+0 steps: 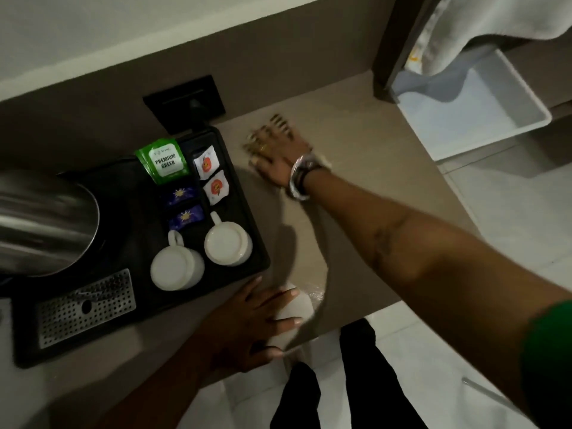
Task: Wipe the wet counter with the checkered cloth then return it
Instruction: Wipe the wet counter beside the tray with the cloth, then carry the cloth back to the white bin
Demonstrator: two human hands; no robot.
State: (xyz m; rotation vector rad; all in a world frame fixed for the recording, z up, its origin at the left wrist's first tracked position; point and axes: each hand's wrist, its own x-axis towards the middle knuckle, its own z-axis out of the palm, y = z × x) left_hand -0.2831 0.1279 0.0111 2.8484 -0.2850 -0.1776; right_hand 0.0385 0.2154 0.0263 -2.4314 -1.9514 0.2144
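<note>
My right hand (pixel 278 159) is stretched out flat on the far part of the beige counter (pixel 365 168), palm down and blurred by motion. A blurred patterned edge beyond its fingers looks like the checkered cloth (pixel 278 123); most of the cloth is hidden under the hand. My left hand (pixel 247 323) rests flat near the counter's front edge, fingers spread over a white item (pixel 297 308) that I cannot identify. A shiny wet patch (pixel 317 294) lies just beside that item.
A black tray (pixel 261 246) to the left holds two upturned white mugs (pixel 227 243), tea sachets (pixel 162 161), a steel kettle (pixel 46 218) and a metal grate (pixel 86 308). A white bin (pixel 483 116) and a hanging white towel (pixel 510 20) are at the right.
</note>
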